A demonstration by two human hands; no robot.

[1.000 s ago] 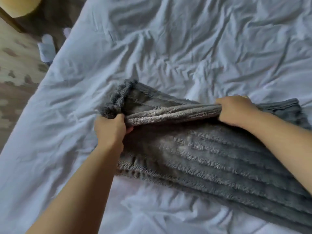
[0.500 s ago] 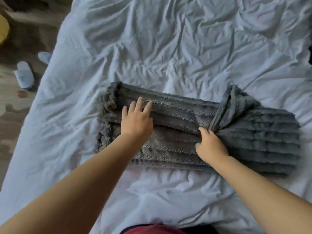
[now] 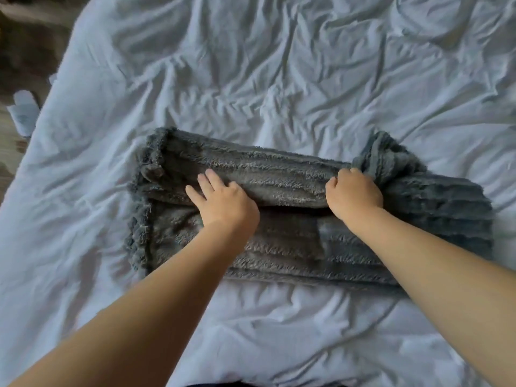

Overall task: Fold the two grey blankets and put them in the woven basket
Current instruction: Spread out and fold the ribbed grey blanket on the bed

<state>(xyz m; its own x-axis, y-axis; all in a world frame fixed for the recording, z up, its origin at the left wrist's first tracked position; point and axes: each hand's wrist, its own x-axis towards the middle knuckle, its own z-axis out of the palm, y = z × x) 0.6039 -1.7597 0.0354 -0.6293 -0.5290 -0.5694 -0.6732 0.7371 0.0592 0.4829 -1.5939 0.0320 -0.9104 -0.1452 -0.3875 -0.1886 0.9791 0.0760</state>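
Note:
A grey ribbed fleece blanket (image 3: 279,241) lies folded into a long band across the white bed. My left hand (image 3: 223,202) rests on its left half with fingers partly tucked into the upper fold. My right hand (image 3: 353,192) is closed on a bunched-up part of the blanket near its right end, where the fabric rises in a hump. Only this one blanket shows. No woven basket is in view.
The bed (image 3: 279,79) is covered by a crumpled white sheet all around the blanket. Its left edge runs diagonally at the left. Beyond it on the patterned floor lie white slippers (image 3: 23,113).
A second ago both hands held the blanket's edge up. They laid it down; the left hand now digs into the fold and the right hand has moved up and right, gripping the bunch.

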